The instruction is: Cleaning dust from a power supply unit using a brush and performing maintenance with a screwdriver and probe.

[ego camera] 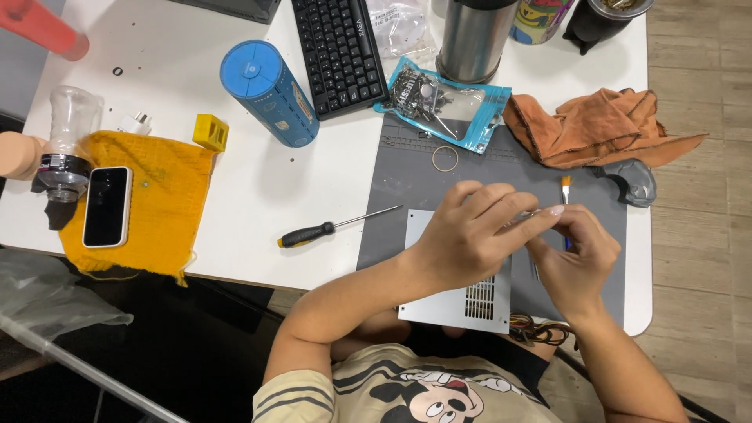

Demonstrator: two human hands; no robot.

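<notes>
Both hands meet over the metal case (462,301).
Left hand (466,239) and right hand (576,258) pinch a thin tool (526,215) together above the mat's (407,176) near edge, steadying it.

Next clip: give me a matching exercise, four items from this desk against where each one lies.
Things:
1. screwdriver
2. phone
3. rubber band
4. blue cylinder

Places:
A. on the yellow cloth
B. on the grey mat, below the blue zip bag
C. on its side, left of the keyboard
D. on the white table, tip at the mat's left edge

Pairs: 1-D, 2-A, 3-B, 4-C
</notes>
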